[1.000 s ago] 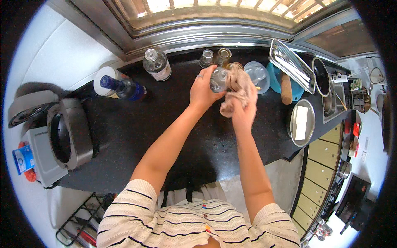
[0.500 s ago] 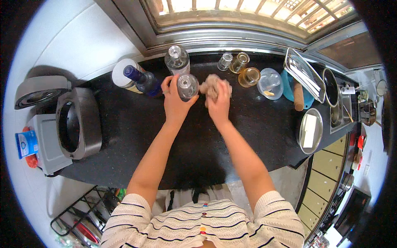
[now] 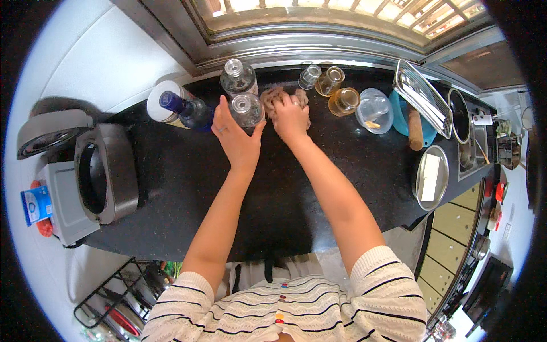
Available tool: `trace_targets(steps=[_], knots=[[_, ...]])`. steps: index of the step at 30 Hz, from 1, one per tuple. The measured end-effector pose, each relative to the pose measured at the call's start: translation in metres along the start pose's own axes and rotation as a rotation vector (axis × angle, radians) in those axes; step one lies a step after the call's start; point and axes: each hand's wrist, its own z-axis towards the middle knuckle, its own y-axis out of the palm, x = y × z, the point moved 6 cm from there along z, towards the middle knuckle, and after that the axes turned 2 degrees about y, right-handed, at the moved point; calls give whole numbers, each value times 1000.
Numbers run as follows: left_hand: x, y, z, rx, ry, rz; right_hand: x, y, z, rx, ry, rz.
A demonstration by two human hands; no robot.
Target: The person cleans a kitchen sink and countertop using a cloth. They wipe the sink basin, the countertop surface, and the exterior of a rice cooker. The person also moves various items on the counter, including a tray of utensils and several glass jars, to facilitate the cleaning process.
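Observation:
My left hand [image 3: 236, 141] is curled round a clear glass bottle [image 3: 248, 110], thumb on its right side and fingers on its left. The bottle stands on the black counter, close in front of another clear bottle [image 3: 239, 81]. Just to the right, my right hand [image 3: 292, 119] presses a crumpled beige cloth [image 3: 273, 99] onto the counter, its fingers bunched into the fabric. A dark blue bottle [image 3: 192, 109] with a blue cap and a white-lidded tub [image 3: 155, 110] stand left of my left hand.
Glass jars [image 3: 344, 102] and a clear plastic container [image 3: 374, 110] line the back right. Beyond them are a wire basket [image 3: 421, 98], a blue basin [image 3: 400, 122] and a metal bowl [image 3: 423, 199]. A grey appliance [image 3: 122, 176] with a raised lid sits left. The window frame [image 3: 319, 48] borders the back.
The cloth and my right hand have moved left and slightly back, nearer the bottles. My left hand stays at the front bottle, its fingers shifted a little. The whole view has shifted slightly.

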Motion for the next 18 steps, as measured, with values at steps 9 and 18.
trace_targets(steps=[9,18], knots=[[44,2,-46,102,194,-178,13,-39,-156,-33,-58,140],[92,138,46,-186,176,-285,76,-130,-148,247,220,743]])
